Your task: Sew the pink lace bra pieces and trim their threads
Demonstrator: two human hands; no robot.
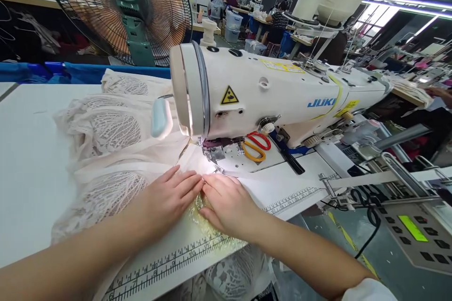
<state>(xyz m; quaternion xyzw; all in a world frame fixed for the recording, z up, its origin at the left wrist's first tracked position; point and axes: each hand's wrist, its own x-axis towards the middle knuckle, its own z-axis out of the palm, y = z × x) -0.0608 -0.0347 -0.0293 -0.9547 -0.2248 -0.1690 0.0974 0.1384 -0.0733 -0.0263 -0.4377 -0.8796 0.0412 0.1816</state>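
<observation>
Pressing pale fabric (160, 153) under a flattened left hand (176, 193) and half-curled right hand (229, 202), I could pucker it by tugging unevenly.

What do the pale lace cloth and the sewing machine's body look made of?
Lace cloth: thin, matte textile; openwork shows, and it lies in soft folds, fibre unclear. Sewing machine's body: probably painted metal, given the smooth white sheen, though plastic isn't ruled out.

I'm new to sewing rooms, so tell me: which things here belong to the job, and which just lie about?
Seemingly in the job:
left hand, right hand
pale lace fabric
sewing machine

Seemingly just lying or standing about:
red handle, orange handle
black-handled tool
fan
</observation>
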